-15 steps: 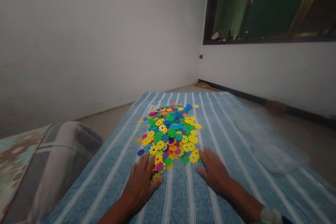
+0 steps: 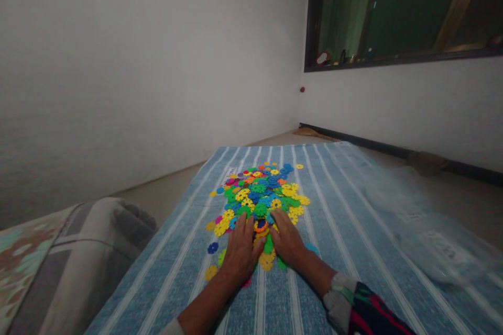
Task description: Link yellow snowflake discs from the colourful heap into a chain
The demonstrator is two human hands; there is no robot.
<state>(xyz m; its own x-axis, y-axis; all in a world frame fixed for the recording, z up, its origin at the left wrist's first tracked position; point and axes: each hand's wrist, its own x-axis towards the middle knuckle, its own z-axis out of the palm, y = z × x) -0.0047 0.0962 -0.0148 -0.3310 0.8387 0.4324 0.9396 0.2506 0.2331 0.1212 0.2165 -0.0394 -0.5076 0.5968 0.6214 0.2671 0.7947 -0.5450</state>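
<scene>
A heap of colourful notched plastic discs (image 2: 258,188), flower-shaped building pieces, lies on a blue and white striped cloth (image 2: 168,267). My left hand (image 2: 240,251) rests palm down over the near left part of the heap, fingers extended forward. Close to its right, my right hand (image 2: 288,241) lies on the heap's near right part, its fingers also stretched out. Orange and green discs show in the narrow gap between both hands. A dark blue disc (image 2: 212,248) and a yellow disc (image 2: 211,272) lie loose left of my left hand. Discs beneath the palms are hidden.
On the cloth's right side lies a clear plastic bag (image 2: 428,225) with white labels. A folded grey blanket (image 2: 94,251) and a floral cloth (image 2: 31,254) are at the left. White walls (image 2: 157,63) and a dark-framed window (image 2: 393,10) stand behind.
Both hands have moved inward and forward from the heap's near sides onto it, coming close together. Near discs have shifted under and around them. The camera view has moved slightly.
</scene>
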